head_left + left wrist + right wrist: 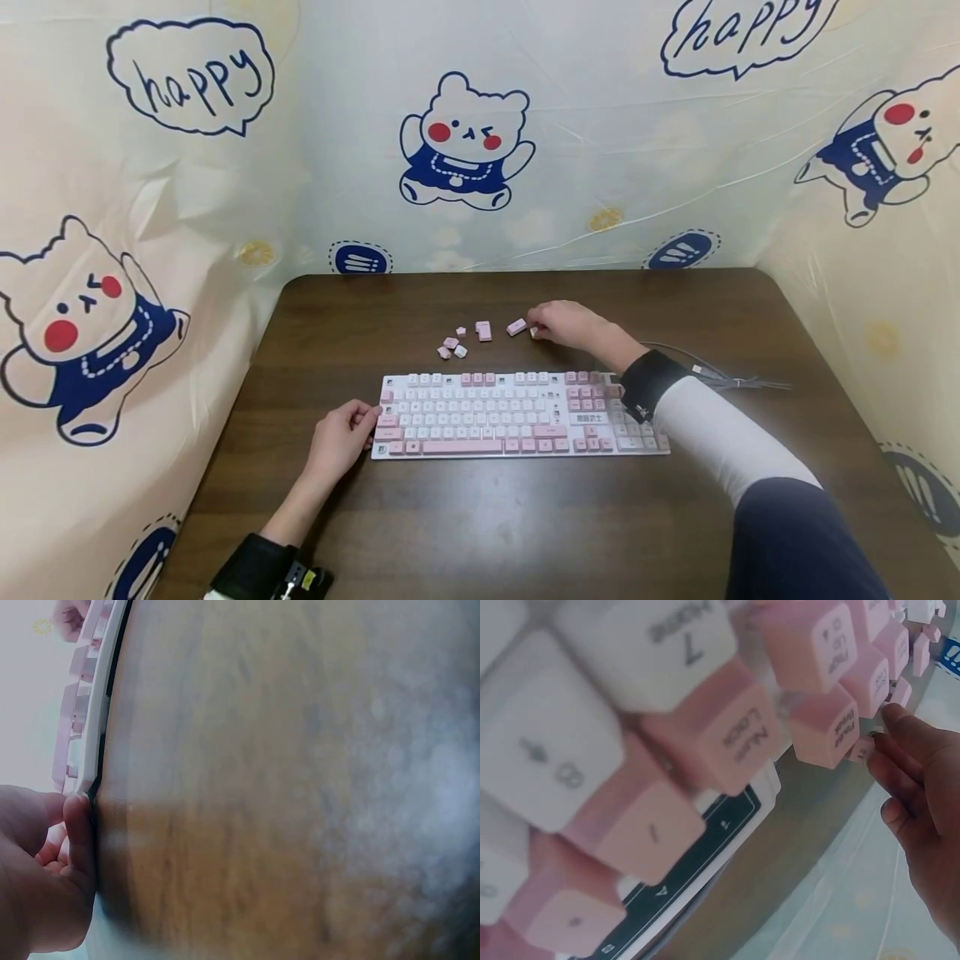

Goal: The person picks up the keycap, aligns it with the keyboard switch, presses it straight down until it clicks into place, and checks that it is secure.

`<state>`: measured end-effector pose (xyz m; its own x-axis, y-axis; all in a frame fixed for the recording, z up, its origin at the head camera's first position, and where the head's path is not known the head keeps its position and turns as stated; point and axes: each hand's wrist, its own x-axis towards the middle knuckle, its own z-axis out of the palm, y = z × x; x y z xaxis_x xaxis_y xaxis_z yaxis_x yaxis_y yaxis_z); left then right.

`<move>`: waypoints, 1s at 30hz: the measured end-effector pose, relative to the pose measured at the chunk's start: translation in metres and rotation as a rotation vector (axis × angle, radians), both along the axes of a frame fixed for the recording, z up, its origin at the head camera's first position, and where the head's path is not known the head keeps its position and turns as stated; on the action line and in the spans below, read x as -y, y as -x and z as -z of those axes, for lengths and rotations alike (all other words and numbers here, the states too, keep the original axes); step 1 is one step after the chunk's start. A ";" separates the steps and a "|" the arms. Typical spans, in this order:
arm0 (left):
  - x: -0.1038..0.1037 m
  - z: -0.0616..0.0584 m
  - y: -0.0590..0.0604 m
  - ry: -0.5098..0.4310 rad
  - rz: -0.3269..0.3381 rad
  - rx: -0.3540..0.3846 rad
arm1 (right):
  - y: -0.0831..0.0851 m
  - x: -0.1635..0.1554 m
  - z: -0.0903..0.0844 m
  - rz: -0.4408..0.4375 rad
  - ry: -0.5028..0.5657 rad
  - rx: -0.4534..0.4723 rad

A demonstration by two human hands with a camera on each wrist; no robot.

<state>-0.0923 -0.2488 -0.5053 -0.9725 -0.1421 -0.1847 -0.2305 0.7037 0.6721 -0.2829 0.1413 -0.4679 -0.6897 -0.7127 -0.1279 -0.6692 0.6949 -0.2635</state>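
Centrally, a pink-and-white keyboard is steadied by the left hand, fingers pressed together against its edge; the right hand pinches a loose keycap, likely needing seating next.

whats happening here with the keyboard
A person sits at a brown table with a pink and white keyboard. The left hand rests against the keyboard's left end. The right hand reaches past the keyboard to a scatter of loose keycaps and appears to pinch a small one at its fingertips. The keyboard's cable trails off to the right.
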 end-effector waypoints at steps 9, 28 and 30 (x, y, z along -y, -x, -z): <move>0.001 0.001 0.001 0.005 0.013 -0.027 | -0.020 -0.015 -0.013 0.065 0.139 0.110; 0.004 0.001 0.000 0.001 0.027 -0.024 | -0.053 -0.049 -0.003 0.226 0.267 0.468; 0.003 0.001 0.000 -0.001 0.026 -0.022 | -0.054 -0.050 -0.002 0.235 0.269 0.489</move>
<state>-0.0921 -0.2520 -0.5064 -0.9797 -0.1163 -0.1630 -0.1968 0.7088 0.6774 -0.2290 0.1911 -0.4661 -0.7394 -0.5996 -0.3062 -0.2629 0.6759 -0.6885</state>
